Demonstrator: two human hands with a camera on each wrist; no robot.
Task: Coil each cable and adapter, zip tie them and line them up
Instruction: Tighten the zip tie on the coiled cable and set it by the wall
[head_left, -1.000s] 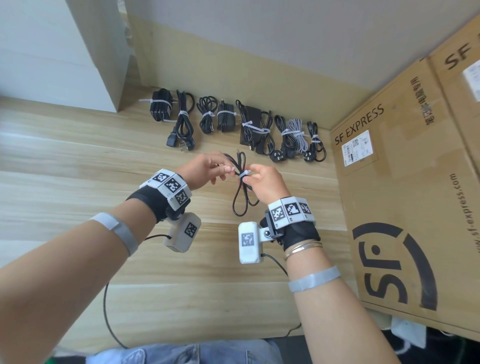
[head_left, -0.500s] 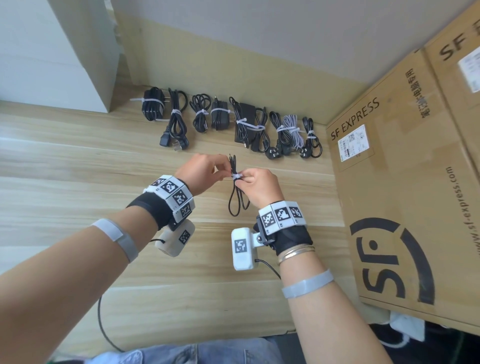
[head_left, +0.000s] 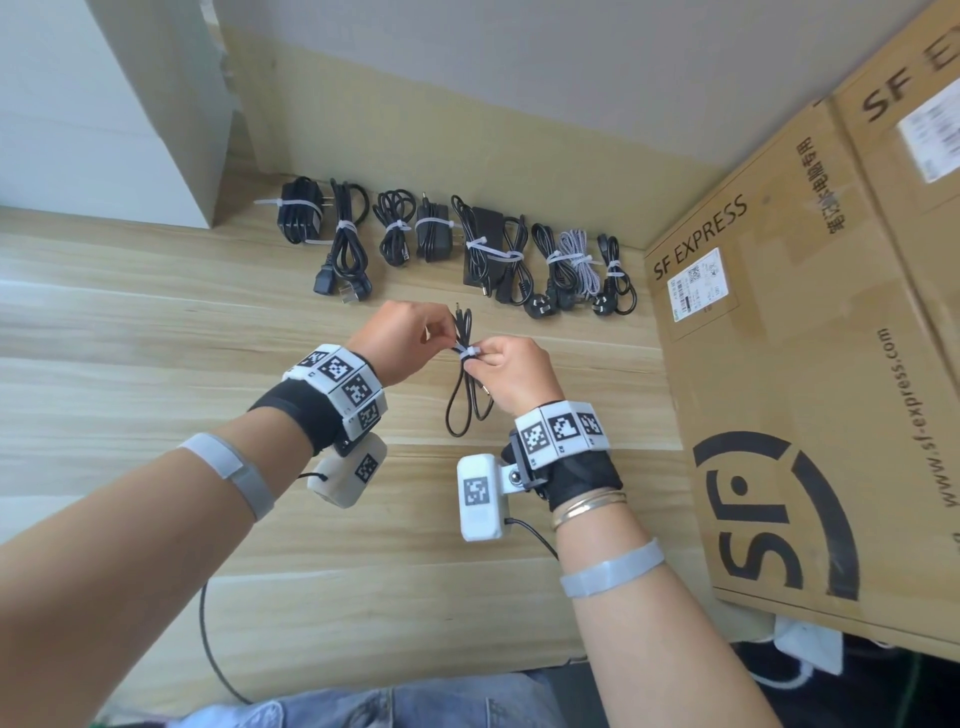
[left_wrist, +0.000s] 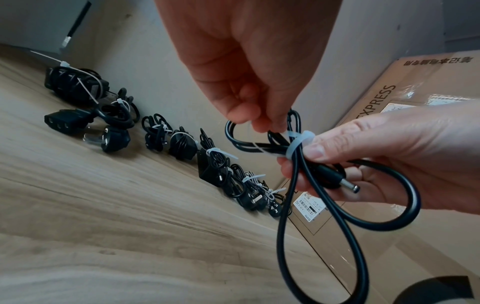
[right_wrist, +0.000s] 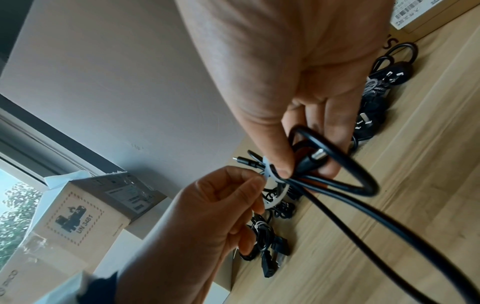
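head: coiled black cable held above worktop, long axis near-far; right hand grip pinches the coil middle, left hand grip pinches the zip tie tail just left of it. Tied row well beyond.
head text: box reads "SF EXPRESS", "www.sf-express.com".
left wrist: tie loops the coil waist; barrel plug lies in the right palm.
right wrist: tail runs left from the coil; carton reads "UN 3481".
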